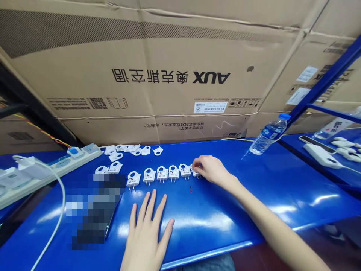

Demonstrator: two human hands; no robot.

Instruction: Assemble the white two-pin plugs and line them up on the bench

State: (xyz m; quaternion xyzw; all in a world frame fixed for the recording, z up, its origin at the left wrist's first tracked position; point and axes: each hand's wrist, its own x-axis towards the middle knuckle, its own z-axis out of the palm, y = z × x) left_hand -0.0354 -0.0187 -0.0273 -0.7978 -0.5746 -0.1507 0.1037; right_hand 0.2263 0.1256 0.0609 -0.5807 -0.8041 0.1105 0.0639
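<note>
A row of several small white plug housings (162, 174) with round holes and two metal prongs stands across the blue table. At the row's right end, my right hand (210, 168) has its fingers closed on the last plug housing (194, 172), partly covering it. Whether the fingertips also hold a small part is hidden. My left hand (148, 229) lies flat with fingers spread, in front of the row and touching none of it. A tiny piece with red and dark wires (191, 189) lies on the table between my hands.
More white plastic parts (128, 148) lie behind the row. At the left are a phone-like dark slab (97, 218), partly pixelated, a power strip (60, 165) and a white cable (62, 199). A water bottle (269, 135) stands back right, before large cardboard boxes (158, 101) and blue shelf bars (332, 75).
</note>
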